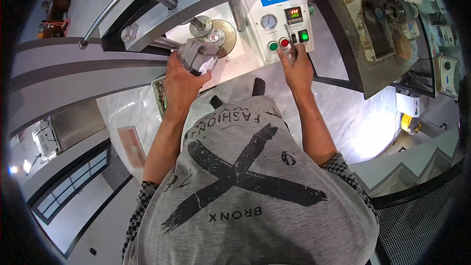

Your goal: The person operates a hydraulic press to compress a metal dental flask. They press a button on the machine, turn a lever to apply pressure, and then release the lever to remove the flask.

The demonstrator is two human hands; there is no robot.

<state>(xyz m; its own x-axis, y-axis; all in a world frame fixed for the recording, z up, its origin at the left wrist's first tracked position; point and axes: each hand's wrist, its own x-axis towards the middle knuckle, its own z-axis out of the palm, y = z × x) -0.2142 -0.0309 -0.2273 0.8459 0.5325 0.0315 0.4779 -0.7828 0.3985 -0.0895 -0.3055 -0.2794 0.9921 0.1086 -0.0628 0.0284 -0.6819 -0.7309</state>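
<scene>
My left hand (181, 81) is closed round a shiny, grey, partly see-through block-like piece (193, 55), with the thumb at its near right side. The piece is beside the round metal plate (225, 38) under the press screw; whether they touch cannot be told. My right hand (300, 71) is closed on a slim metal tool (289, 33), perhaps tweezers, which points up in front of the control panel (255, 15). Its fingers are just below the red button (284, 42) and near the green button (273, 46).
A heavy metal crossbar (196, 7) with a screw and a bent handle (105, 13) spans above my left hand. On the panel are a gauge (269, 21) and a lit green switch (304, 36). A stained machine (378, 19) stands at right, a small tray (159, 95) at left.
</scene>
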